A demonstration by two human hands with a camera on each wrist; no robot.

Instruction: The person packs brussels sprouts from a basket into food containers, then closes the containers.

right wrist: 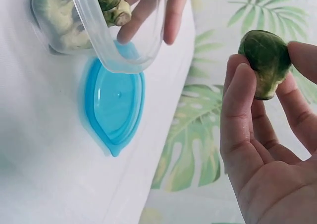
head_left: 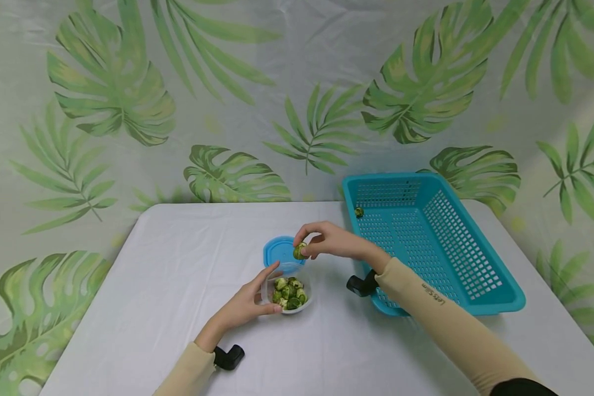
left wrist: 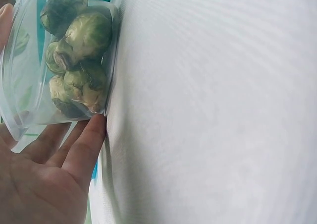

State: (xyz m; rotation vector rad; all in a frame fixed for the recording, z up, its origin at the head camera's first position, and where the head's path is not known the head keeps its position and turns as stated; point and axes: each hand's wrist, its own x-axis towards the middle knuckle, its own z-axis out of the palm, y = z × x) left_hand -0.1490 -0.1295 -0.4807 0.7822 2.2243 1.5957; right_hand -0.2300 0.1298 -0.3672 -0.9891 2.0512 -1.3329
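Observation:
A clear plastic container (head_left: 287, 311) holding several Brussels sprouts (head_left: 289, 292) stands on the table. My left hand (head_left: 245, 301) grips it from the left, thumb at the near side and fingers along the far side. In the left wrist view its fingers (left wrist: 81, 147) lie against the container's wall. Above the container, slightly to its far right, my right hand (head_left: 329, 240) pinches a single Brussels sprout (right wrist: 265, 60) between thumb and fingertips. Behind the container a blue lid (head_left: 279, 250) lies flat on the cloth, partly hidden by the right hand's sprout and the container.
A large turquoise plastic basket (head_left: 500, 294) stands at the right of the table, under the right forearm. One Brussels sprout (head_left: 358, 212) sits inside at its far left corner. A white cloth (head_left: 178, 258) covers the table, and a leaf-print sheet (head_left: 322, 49) hangs behind.

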